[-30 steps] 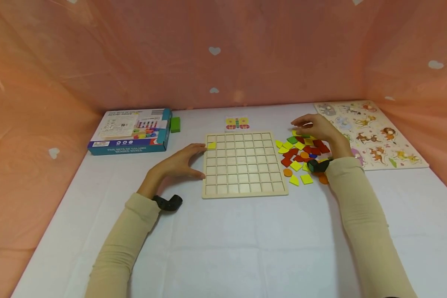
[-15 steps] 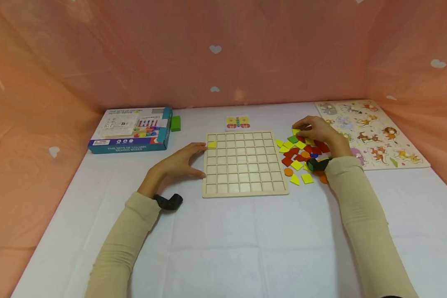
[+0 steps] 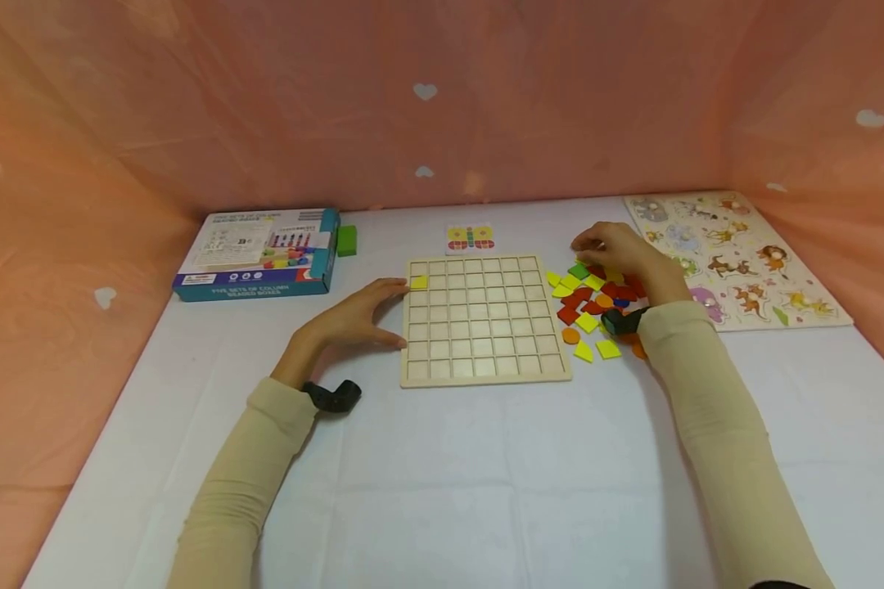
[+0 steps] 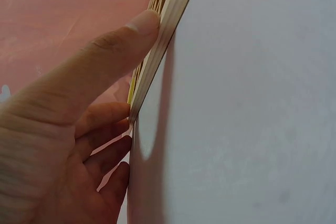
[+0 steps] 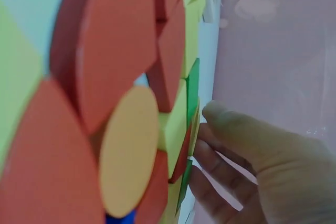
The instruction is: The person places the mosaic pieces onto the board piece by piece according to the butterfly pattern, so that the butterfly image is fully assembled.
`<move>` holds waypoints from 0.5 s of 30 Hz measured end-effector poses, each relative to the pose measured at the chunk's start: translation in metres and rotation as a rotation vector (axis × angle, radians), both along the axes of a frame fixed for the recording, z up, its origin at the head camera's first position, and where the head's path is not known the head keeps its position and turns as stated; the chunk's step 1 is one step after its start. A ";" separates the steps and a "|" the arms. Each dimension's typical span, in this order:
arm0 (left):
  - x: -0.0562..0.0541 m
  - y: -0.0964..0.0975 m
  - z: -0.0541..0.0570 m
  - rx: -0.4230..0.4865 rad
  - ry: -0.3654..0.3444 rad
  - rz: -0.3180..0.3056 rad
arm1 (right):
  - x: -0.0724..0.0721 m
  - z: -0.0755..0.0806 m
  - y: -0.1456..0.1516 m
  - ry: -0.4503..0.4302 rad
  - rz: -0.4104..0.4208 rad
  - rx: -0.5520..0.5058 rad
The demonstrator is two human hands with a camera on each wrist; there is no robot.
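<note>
Probably light, stiff and smooth, the tiles (image 3: 602, 301) suit edge pinching; the left hand (image 3: 348, 318), thumb and fingers apart, touches the board (image 3: 489, 329), while whether the right hand (image 3: 629, 250) grips one is unclear.

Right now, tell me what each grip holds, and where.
Left grip: nothing held, only touching the board's left edge. Right grip, at the pile's far side: cannot tell.
</note>
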State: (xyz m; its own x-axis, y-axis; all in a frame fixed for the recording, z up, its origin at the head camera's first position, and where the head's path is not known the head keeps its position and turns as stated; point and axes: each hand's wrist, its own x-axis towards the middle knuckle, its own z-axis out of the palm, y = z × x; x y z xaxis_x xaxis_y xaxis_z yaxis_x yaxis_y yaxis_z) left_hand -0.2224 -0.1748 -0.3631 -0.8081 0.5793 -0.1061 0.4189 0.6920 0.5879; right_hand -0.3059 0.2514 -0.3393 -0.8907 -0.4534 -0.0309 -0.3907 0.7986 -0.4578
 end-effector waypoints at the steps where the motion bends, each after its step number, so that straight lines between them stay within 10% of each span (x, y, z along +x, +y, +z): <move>1: 0.000 0.000 0.000 0.000 0.002 0.001 | 0.000 0.002 -0.001 -0.022 -0.004 0.000; 15: 0.000 0.000 0.001 0.004 -0.008 -0.004 | 0.001 -0.001 0.003 -0.015 -0.071 0.015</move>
State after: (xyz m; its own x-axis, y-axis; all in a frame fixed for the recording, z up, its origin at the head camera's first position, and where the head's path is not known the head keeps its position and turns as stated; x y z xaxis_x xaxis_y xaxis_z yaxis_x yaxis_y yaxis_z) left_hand -0.2223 -0.1749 -0.3622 -0.8049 0.5830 -0.1104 0.4169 0.6881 0.5939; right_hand -0.3046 0.2545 -0.3408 -0.9201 -0.3884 -0.0505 -0.3260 0.8310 -0.4508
